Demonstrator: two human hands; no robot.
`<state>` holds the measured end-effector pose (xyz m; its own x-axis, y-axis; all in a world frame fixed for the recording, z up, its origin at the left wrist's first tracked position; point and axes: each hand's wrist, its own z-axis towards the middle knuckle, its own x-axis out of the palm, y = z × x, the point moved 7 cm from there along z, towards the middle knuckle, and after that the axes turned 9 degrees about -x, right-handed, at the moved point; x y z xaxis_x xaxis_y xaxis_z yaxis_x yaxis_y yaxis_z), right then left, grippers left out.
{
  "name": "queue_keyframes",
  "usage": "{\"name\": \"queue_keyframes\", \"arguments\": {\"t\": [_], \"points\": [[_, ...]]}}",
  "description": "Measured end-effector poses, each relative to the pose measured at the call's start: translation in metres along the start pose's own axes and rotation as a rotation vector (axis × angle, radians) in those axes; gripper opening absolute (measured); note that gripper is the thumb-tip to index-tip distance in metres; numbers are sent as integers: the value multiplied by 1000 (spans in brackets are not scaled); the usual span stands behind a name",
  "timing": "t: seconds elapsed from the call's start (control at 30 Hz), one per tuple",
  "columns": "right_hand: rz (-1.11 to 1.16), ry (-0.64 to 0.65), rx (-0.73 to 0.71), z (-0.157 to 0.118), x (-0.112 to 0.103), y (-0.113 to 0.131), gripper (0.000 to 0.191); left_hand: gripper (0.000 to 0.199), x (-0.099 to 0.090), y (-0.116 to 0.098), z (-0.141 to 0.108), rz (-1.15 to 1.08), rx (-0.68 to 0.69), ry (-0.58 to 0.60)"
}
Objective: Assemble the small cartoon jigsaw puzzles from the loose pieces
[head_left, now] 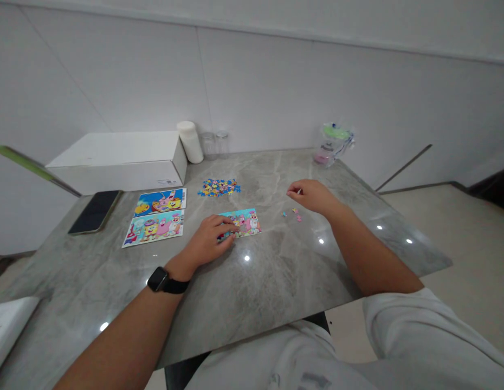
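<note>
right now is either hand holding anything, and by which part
Left hand rests on the left end of the puzzle, grip unclear; right hand, cannot tell.

- The puzzle (250, 221) is set on the tabletop (276, 287), partly covered by the left hand (209, 238).
- The piece pile (219, 187) is placed behind it.
- Two picture cards (156, 227) are laid left, between puzzle and phone (95, 212).
- Stray pieces (298, 219) are scattered right of the puzzle.

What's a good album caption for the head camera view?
Left hand on a colourful puzzle, right hand near a few loose pieces on a grey table.
</note>
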<state>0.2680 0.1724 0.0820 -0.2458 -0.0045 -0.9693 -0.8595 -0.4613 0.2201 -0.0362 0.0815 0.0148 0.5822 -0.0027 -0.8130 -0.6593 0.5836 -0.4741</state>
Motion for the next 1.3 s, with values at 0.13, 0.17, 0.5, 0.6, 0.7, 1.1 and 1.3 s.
{"name": "queue_keyframes", "arguments": {"t": [0.13,0.17,0.5,0.6,0.7,1.1,1.3], "points": [[-9,76,83,-19,30,-30,20,26,3,4,0,1,-8,18],[-6,101,102,-23,37,-36,19,26,4,5,0,2,-13,17],[34,314,127,-45,64,-58,18,27,-2,4,1,-10,-32,5],[45,322,100,-46,67,-55,19,30,-7,4,1,-7,-64,-24],[82,335,79,-45,72,-52,15,35,-12,6,1,-6,-107,-49],[618,286,-46,-38,85,-6,26,35,-14,1,2,-23,-108,-67],[834,191,-76,-16,85,30,33,32,-9,0,1,-31,-80,-67]]}}
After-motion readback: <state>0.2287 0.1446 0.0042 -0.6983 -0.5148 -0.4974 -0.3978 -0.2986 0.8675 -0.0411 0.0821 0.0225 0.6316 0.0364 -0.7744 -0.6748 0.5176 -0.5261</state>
